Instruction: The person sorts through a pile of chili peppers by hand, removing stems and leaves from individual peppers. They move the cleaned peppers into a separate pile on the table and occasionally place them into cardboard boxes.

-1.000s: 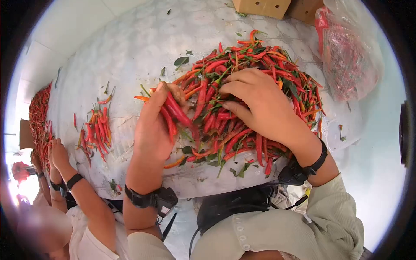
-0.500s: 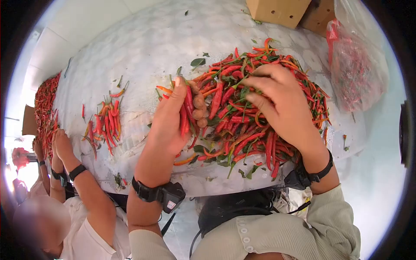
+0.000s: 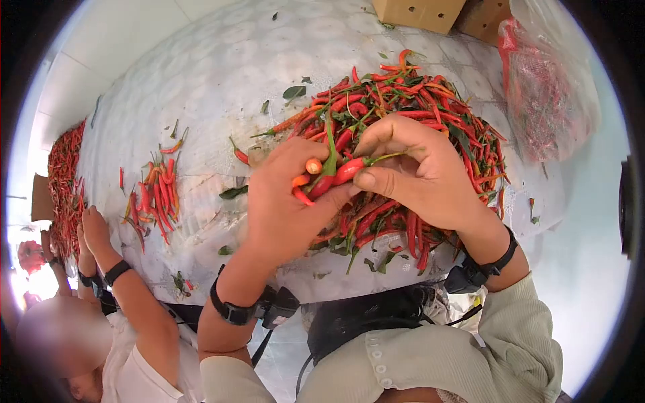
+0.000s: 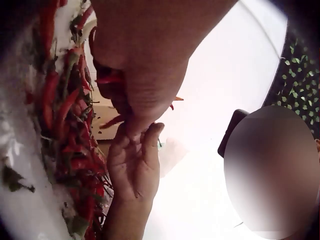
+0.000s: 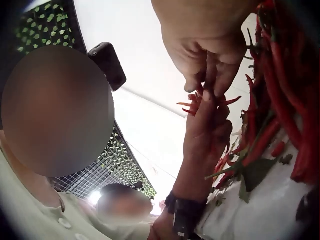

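In the head view the left hand (image 3: 279,201) has its fingers curled round several red and orange chilies (image 3: 325,185), their ends poking out between thumb and forefinger. The right hand (image 3: 430,178) pinches a red chili (image 3: 349,170) with a green stem between thumb and fingers, right against the left hand's thumb. Both hands are over the left part of a large heap of red chilies (image 3: 420,235) with green stems and leaves. The right wrist view shows red chili tips sticking out of the left hand (image 5: 205,125), with the right hand (image 5: 210,55) touching it.
A smaller group of chilies (image 3: 159,195) is on the table (image 3: 201,101) at the left. Cardboard boxes (image 3: 420,12) stand at the back, beside a clear bag (image 3: 547,101) with red netting. At far left another person's hands (image 3: 94,232) are near a long chili heap (image 3: 62,174).
The left hand has turned over, its back now facing up, its chilies still held. The right hand has left the heap's top and come to the left hand, now pinching a chili.
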### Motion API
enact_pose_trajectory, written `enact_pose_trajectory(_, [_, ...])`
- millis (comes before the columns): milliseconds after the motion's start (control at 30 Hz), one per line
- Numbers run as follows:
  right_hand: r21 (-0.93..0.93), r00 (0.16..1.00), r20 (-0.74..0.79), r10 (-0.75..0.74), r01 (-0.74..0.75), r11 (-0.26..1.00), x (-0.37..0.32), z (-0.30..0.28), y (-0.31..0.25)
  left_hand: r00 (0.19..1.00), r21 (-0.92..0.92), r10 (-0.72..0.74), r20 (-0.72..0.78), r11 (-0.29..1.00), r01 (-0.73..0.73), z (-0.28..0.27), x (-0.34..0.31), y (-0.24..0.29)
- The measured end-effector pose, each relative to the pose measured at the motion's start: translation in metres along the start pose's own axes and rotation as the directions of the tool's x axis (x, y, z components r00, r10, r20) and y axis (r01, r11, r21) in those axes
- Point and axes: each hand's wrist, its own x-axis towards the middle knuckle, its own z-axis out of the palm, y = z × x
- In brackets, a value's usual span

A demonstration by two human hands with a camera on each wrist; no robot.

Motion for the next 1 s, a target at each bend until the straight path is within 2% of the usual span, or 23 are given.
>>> enact_pose_trajectory(67, [-0.267,0.996,-0.037,-0.084,0.072,0.961,-0.001,-0.001,-0.007,0.997,0.016,-0.066,0.029,0.998,0.066,-0.007,-0.003,-0.006])
enact_pose_trajectory(100, [-0.394,0.991,-0.037,-0.126,0.102,0.914,-0.001,-0.002,-0.009,0.988,-0.09,-0.148,-0.035,0.985,0.144,-0.011,-0.002,-0.004])
enact_pose_trajectory(167, [-0.675,0.955,0.104,-0.278,0.273,0.686,0.0,-0.011,-0.004,0.938,-0.301,-0.319,-0.133,0.915,0.269,-0.024,0.006,0.008])
enact_pose_trajectory(200, [-0.772,0.924,0.181,-0.338,0.347,0.533,-0.001,-0.012,-0.001,0.908,-0.292,-0.335,-0.251,0.921,0.259,-0.031,0.008,0.016])
enact_pose_trajectory(233, [-0.743,0.919,0.238,-0.313,0.38,0.551,-0.003,-0.009,-0.003,0.852,-0.251,-0.348,-0.39,0.931,0.266,-0.04,0.01,0.01])
enact_pose_trajectory(267, [-0.747,0.911,0.303,-0.278,0.408,0.524,-0.004,-0.007,-0.004,0.816,-0.087,-0.283,-0.504,0.957,0.278,-0.055,0.011,-0.001])
enact_pose_trajectory(300, [-0.75,0.899,0.366,-0.24,0.438,0.496,-0.005,-0.005,-0.004,0.763,0.059,-0.254,-0.595,0.932,0.357,-0.066,0.014,-0.005])
enact_pose_trajectory(333, [-0.749,0.882,0.428,-0.199,0.469,0.468,-0.007,-0.004,-0.004,0.77,0.289,-0.156,-0.619,0.866,0.408,-0.082,0.014,-0.015])
enact_pose_trajectory(367, [-0.763,0.874,0.467,-0.138,0.477,0.436,-0.009,-0.002,-0.005,0.781,0.496,-0.055,-0.622,0.744,0.448,-0.099,0.011,-0.029])
enact_pose_trajectory(400, [-0.78,0.875,0.462,-0.146,0.479,0.403,-0.011,0.0,-0.004,0.795,0.665,0.039,-0.605,0.574,0.478,-0.109,0.009,-0.034])
enact_pose_trajectory(500, [-0.839,0.886,0.429,-0.175,0.463,0.285,-0.011,0.002,-0.002,0.753,0.668,-0.098,-0.651,0.398,0.629,-0.124,-0.001,-0.042])
enact_pose_trajectory(567, [-0.894,0.907,0.362,-0.214,0.403,0.194,-0.008,-0.006,-0.004,0.752,0.719,-0.034,-0.658,0.269,0.641,-0.129,-0.008,-0.053])
enact_pose_trajectory(600, [-0.903,0.923,0.33,-0.201,0.37,0.219,-0.008,-0.011,-0.005,0.758,0.742,-0.004,-0.652,0.203,0.639,-0.128,-0.007,-0.054])
enact_pose_trajectory(667, [-0.92,0.954,0.246,-0.172,0.286,0.266,-0.009,-0.02,-0.008,0.789,0.779,0.119,-0.603,0.302,0.55,-0.121,-0.004,-0.051])
enact_pose_trajectory(700, [-0.918,0.942,0.241,-0.234,0.299,0.261,-0.009,-0.023,-0.011,0.794,0.794,0.184,-0.58,0.348,0.499,-0.114,-0.001,-0.048])
enact_pose_trajectory(767, [-0.921,0.946,0.125,-0.298,0.222,0.32,-0.008,-0.025,-0.008,0.827,0.601,0.021,-0.561,0.698,0.39,-0.091,0.01,-0.041])
enact_pose_trajectory(800, [-0.917,0.942,0.067,-0.328,0.187,0.352,-0.007,-0.025,-0.007,0.849,0.453,-0.054,-0.525,0.827,0.332,-0.078,0.015,-0.037])
enact_pose_trajectory(833, [-0.92,0.929,0.009,-0.37,0.153,0.36,-0.007,-0.025,-0.007,0.899,0.426,-0.08,-0.43,0.86,0.281,-0.063,0.018,-0.031])
enact_pose_trajectory(933, [-0.943,0.854,0.022,-0.52,0.19,0.272,0.0,-0.026,-0.001,0.984,0.299,-0.123,-0.125,0.942,0.156,-0.022,0.021,-0.014])
enact_pose_trajectory(1000, [-0.934,0.881,0.029,-0.472,0.191,0.301,0.0,-0.023,-0.002,0.993,0.327,-0.109,-0.045,0.937,0.118,-0.008,0.024,-0.015])
